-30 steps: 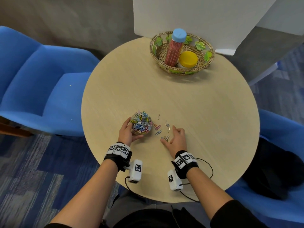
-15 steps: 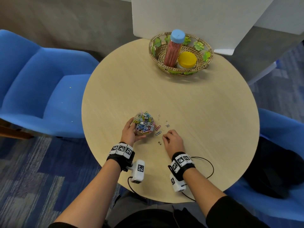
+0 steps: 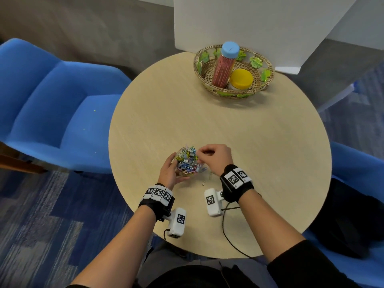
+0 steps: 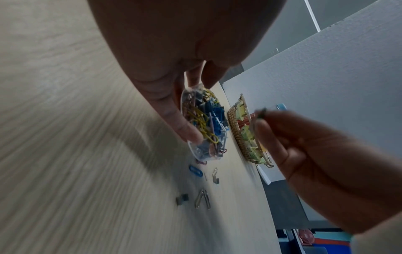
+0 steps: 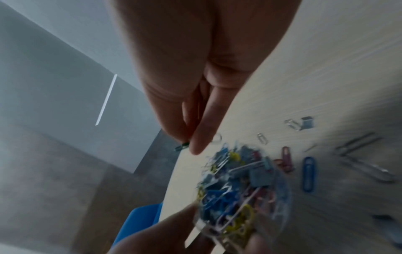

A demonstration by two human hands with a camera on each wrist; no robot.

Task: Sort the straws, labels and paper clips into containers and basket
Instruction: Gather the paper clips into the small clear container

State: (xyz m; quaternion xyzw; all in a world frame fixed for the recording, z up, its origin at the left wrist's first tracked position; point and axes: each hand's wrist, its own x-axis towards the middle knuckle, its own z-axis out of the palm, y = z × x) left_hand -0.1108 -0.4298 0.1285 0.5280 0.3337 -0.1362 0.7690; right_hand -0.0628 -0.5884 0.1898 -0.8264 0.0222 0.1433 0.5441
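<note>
My left hand [image 3: 169, 171] grips a small clear container [image 3: 188, 161] heaped with coloured paper clips near the table's front edge; its thumb [image 4: 185, 130] lies on the container's rim [image 4: 201, 155]. My right hand [image 3: 214, 155] hovers just right of and above the heap, pinching a small greenish clip [image 5: 182, 147] between thumb and fingers [image 4: 261, 114]. Several loose clips lie on the table beside the container, among them a blue one [image 4: 195, 171] and silver ones [image 4: 202, 199]. The wicker basket [image 3: 233, 71] at the far side holds a blue-lidded jar of red straws [image 3: 225, 65] and a yellow-lidded container [image 3: 241, 79].
The round wooden table [image 3: 218, 125] has a white board [image 3: 259, 21] standing behind the basket. Blue chairs [image 3: 54, 104] stand left and right of the table. Cables from the wrist cameras trail over the near table edge [image 3: 228, 238].
My right hand gathered clips off the table, closed on them, lifted and moved left to above the container. The left hand kept its hold on the container.
</note>
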